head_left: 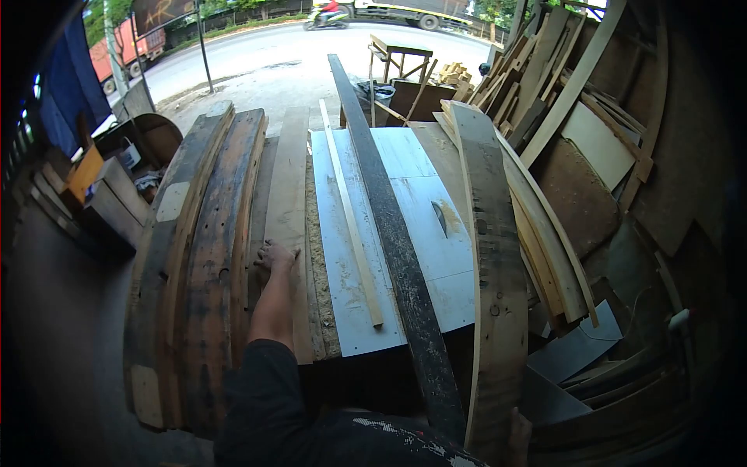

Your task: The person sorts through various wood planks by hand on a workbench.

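Note:
My left hand point(275, 255) lies with its fingers spread on a flat grey-brown plank point(288, 183), left of the table saw's pale metal top point(342, 272). At the lower right, my right hand point(520, 432) grips the near end of a long weathered plank point(498, 257) by its right edge; only part of the hand shows. This plank has dark stains and knots and reaches away from me over the right side. Between my hands, a long black-speckled beam point(389, 226) and a thin pale strip point(350, 218) lie lengthwise across the metal top.
Thick old planks point(218, 257) are stacked on the left. Curved-looking pale boards point(552, 249) lie right of the gripped plank. Scrap wood point(537, 70) leans along the right wall. A wooden stool point(401, 53) and a bucket point(377, 95) stand beyond, before the road.

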The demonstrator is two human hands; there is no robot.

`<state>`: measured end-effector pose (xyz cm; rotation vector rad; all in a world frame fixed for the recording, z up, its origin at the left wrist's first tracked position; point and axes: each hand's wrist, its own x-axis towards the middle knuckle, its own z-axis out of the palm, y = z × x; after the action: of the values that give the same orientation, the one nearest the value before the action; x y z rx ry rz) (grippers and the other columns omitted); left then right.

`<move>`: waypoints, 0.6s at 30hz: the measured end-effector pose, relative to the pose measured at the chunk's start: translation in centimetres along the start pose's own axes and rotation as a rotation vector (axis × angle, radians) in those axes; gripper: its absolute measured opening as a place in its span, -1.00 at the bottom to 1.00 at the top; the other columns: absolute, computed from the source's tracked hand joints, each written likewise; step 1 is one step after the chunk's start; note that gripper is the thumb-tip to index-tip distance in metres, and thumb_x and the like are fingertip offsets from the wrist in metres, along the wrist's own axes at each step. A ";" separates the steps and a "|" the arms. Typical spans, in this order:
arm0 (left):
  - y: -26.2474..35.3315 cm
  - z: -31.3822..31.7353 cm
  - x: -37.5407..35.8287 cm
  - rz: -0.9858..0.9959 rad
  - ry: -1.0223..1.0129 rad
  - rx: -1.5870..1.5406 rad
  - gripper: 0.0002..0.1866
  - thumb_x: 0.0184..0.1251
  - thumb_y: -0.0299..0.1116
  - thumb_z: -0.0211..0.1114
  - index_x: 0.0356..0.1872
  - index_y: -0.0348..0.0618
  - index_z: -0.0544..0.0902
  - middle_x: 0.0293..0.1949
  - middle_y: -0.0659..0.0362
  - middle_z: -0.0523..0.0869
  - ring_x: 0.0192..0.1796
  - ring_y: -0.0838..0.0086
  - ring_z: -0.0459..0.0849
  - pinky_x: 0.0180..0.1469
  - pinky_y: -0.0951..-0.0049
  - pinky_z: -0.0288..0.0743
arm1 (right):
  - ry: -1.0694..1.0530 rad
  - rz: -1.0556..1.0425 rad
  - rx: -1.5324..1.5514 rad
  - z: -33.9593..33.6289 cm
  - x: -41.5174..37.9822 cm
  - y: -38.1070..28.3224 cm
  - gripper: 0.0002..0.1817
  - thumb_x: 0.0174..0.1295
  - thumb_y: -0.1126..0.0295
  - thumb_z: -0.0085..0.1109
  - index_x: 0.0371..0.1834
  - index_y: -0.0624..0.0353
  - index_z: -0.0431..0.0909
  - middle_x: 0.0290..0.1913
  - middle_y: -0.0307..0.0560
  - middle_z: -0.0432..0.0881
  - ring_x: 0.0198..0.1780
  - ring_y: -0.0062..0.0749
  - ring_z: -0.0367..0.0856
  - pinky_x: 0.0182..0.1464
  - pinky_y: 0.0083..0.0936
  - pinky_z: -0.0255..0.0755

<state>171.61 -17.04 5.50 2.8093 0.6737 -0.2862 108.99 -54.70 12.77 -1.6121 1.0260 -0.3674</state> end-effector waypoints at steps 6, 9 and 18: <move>2.0 -2.5 -3.5 -0.046 0.055 -0.046 0.23 -0.23 0.09 0.64 0.46 -0.14 0.09 0.37 -0.01 0.31 0.41 0.14 0.32 0.36 -0.05 0.24 | 0.059 -0.029 -0.160 -3.3 -0.3 2.6 -0.51 0.44 0.11 0.09 -0.63 0.18 0.45 -0.57 -0.40 0.36 -0.44 -0.71 0.21 -0.39 -0.57 0.16; 1.8 -1.7 -3.9 -0.021 0.078 -0.030 0.08 -0.14 0.00 0.61 0.40 -0.13 0.18 0.31 0.01 0.35 0.39 0.17 0.35 0.30 -0.01 0.31 | 0.085 -0.009 -0.158 -4.8 -1.9 2.2 -0.51 0.42 0.10 0.12 -0.63 0.19 0.46 -0.58 -0.38 0.38 -0.44 -0.68 0.22 -0.39 -0.55 0.18; -7.4 3.2 -11.3 -0.061 -0.083 0.016 0.07 0.05 0.13 0.45 0.48 -0.20 0.10 0.49 -0.13 0.11 0.46 -0.02 0.23 0.38 -0.20 0.16 | 0.552 -0.225 -0.515 -13.8 -5.4 20.9 -0.40 0.20 -0.07 0.34 -0.62 0.28 0.43 -0.61 -0.11 0.38 -0.46 -0.43 0.27 -0.39 -0.33 0.26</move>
<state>157.88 -16.25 3.82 2.7777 0.7426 -0.4187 87.34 -58.98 -0.30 -2.1629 1.4370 -0.7780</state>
